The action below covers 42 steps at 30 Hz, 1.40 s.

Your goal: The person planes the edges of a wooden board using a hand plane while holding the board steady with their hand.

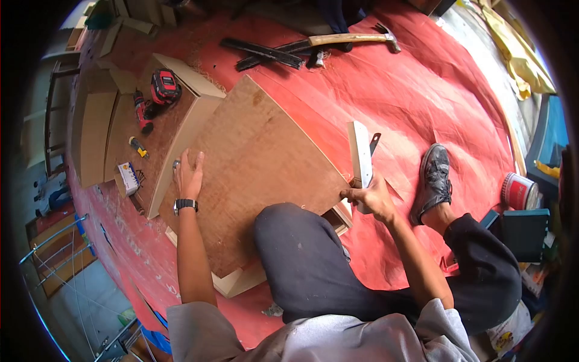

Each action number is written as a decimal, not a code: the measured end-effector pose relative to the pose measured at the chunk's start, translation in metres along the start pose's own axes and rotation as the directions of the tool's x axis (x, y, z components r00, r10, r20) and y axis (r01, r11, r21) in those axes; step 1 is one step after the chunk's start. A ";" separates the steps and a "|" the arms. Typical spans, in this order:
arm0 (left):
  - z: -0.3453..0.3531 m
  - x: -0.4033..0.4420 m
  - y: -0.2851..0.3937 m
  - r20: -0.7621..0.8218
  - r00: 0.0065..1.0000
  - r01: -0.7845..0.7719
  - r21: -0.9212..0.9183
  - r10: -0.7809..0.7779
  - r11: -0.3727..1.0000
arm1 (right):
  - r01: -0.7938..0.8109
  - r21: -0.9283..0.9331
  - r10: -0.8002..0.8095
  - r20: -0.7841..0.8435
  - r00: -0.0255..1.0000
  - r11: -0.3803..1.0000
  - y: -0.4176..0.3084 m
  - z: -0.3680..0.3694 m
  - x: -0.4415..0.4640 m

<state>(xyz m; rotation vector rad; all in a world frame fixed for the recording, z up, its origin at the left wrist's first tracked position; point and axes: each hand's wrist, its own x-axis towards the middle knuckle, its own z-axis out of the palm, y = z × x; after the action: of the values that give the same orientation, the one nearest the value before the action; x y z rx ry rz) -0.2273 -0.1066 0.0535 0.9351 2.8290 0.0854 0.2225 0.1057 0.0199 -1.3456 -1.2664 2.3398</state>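
My left hand (190, 175), with a dark watch on the wrist, rests on the left edge of a brown wooden panel (241, 157), fingers apart. A small shiny round thing shows beside its fingers; whether it is held is unclear. At the panel's right corner, my right hand (375, 198) is closed around a tool with a pale, flat, straight blade (360, 151), which points away from me. A dark strip with a hole sticks out behind the blade. My knee (289, 226) covers the panel's near right part. Wooden framing shows under its near edges.
A red and black drill (163, 90), a yellow screwdriver (139, 147) and a small box (128, 178) with screws lie on wooden pieces at left. Beyond the panel are a hammer (353, 39) and black strips (262, 53). A can (520, 192) stands at right.
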 end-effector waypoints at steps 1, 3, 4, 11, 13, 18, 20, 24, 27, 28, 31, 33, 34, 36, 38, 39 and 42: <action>0.001 0.000 0.000 -0.003 1.000 0.005 0.003 -0.005 1.000 | 0.000 0.000 0.000 0.000 1.000 1.000 0.001 -0.001 0.001; 0.003 -0.001 0.001 0.025 1.000 0.020 0.000 -0.020 1.000 | -0.007 0.005 0.008 -0.004 1.000 1.000 0.004 -0.001 0.002; 0.002 -0.001 0.001 0.037 0.999 0.027 0.000 -0.027 1.000 | -0.008 0.008 0.008 -0.005 1.000 1.000 0.004 -0.001 0.003; -0.014 -0.004 0.010 0.144 0.985 0.095 0.023 -0.098 0.995 | -0.015 0.027 0.015 -0.026 1.000 1.000 0.005 0.000 0.004; -0.009 -0.008 0.004 0.125 0.987 0.095 0.016 -0.096 0.995 | -0.041 0.033 0.042 -0.028 0.999 0.999 0.006 0.001 0.003; 0.007 -0.002 0.013 -0.066 0.977 -0.204 -0.032 0.201 0.979 | 0.002 -0.179 0.002 0.020 1.000 0.984 -0.003 -0.011 0.006; 0.000 -0.003 0.058 -0.089 0.943 -0.332 -0.133 0.322 0.934 | -0.029 -0.176 0.031 0.006 1.000 0.984 -0.002 -0.018 0.010; 0.029 -0.009 0.142 -0.136 0.897 -0.433 -0.084 0.420 0.897 | -0.075 -0.158 0.088 0.076 0.993 0.985 -0.013 -0.012 0.024; 0.052 -0.019 0.178 -0.174 0.925 -0.347 -0.022 0.338 0.938 | -0.012 -0.399 0.097 0.195 0.976 0.917 -0.020 -0.014 0.032; 0.059 -0.020 0.180 -0.174 0.935 -0.316 -0.020 0.308 0.948 | 0.074 -0.404 0.032 0.249 0.968 0.912 -0.017 -0.015 0.032; 0.065 -0.018 0.182 -0.167 0.952 -0.263 -0.016 0.256 0.965 | 0.160 -0.396 -0.040 0.294 0.955 0.904 -0.016 -0.010 0.031; 0.065 -0.018 0.184 -0.169 0.957 -0.243 -0.012 0.237 0.970 | 0.193 -0.492 -0.041 0.304 0.952 0.849 -0.005 -0.014 0.047; 0.065 -0.017 0.183 -0.166 0.958 -0.240 -0.012 0.235 0.971 | 0.230 -0.471 -0.081 0.314 0.946 0.852 -0.010 -0.007 0.057; 0.063 -0.017 0.184 -0.161 0.958 -0.242 -0.013 0.237 0.970 | 0.302 -0.424 -0.167 0.327 0.930 0.854 -0.024 0.017 0.092; 0.062 -0.016 0.185 -0.153 0.960 -0.238 -0.002 0.235 0.971 | 0.341 -0.403 -0.212 0.330 0.920 0.849 -0.053 0.051 0.133; 0.062 -0.016 0.185 -0.147 0.962 -0.234 0.002 0.232 0.972 | 0.385 -0.410 -0.253 0.339 0.906 0.827 -0.065 0.069 0.159; 0.061 -0.017 0.185 -0.135 0.964 -0.232 0.006 0.231 0.973 | 0.373 -0.337 -0.247 0.361 0.899 0.865 -0.109 0.122 0.222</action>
<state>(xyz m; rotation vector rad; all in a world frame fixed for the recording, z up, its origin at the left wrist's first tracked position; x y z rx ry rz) -0.0951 0.0318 0.0152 1.3016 2.8219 0.1981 -0.0290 0.2149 -0.0125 -0.7790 -1.9771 2.1855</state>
